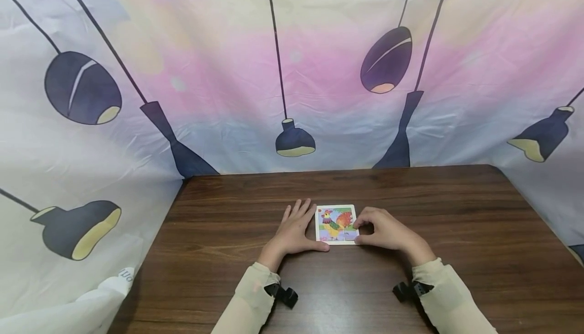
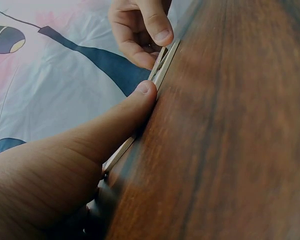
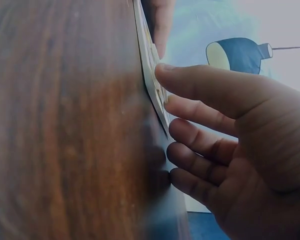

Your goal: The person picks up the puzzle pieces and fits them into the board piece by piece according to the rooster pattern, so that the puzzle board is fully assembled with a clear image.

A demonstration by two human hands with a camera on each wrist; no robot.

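Note:
A small square jigsaw puzzle with a colourful rooster picture and a white border lies flat on the table. My left hand is spread at its left side, the thumb resting on the near edge and the fingers along the left edge. With thumb and index finger, my right hand pinches a puzzle piece at the lower right corner. In the left wrist view that piece stands slightly tilted above the puzzle's board. The right hand's other fingers curl loosely beside the puzzle.
The dark brown wooden table extends around the puzzle. Behind it hangs a pastel cloth printed with dark lamps. Black wrist cameras are strapped over the beige sleeves.

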